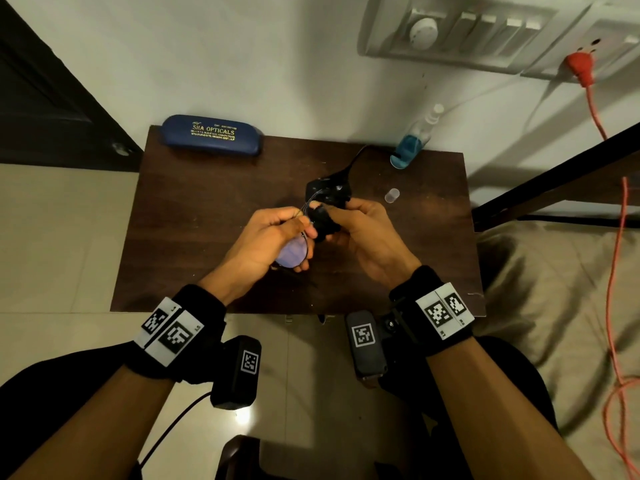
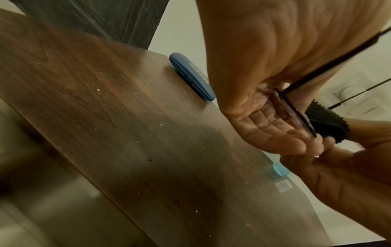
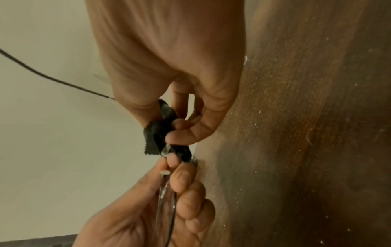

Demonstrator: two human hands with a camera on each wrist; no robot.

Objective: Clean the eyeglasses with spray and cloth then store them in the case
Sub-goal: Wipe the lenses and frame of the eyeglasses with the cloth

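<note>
Head view. Above the dark brown wooden table (image 1: 194,244), the left hand (image 1: 266,242) is gripping the thin-rimmed eyeglasses with bluish round lenses (image 1: 292,253) by one lens rim, while the right hand (image 1: 367,233) is pinching a small black cleaning cloth (image 1: 327,195) over the other lens. The glasses are lying with their long axis running from the left hand toward the right, one temple arm pointing away toward the wall. The closed dark blue oval hard case with gold lettering (image 1: 209,135) is resting at the far left corner, nearer the left hand, its long axis along the far edge. The clear spray bottle of blue liquid (image 1: 412,143) is standing at the far right, its small clear plastic cap (image 1: 392,195) lying loose just beside the right hand. Nothing is standing between hands and case.

Left wrist view. The lens is showing edge-on between the curled left fingers (image 2: 283,143), the cloth touching its far side; the case is lying beyond, at the table's far edge.

Right wrist view. The right thumb and fingers (image 3: 182,133) are pressing the cloth onto the frame near the nose pad, the left hand closing round the lens below.
</note>
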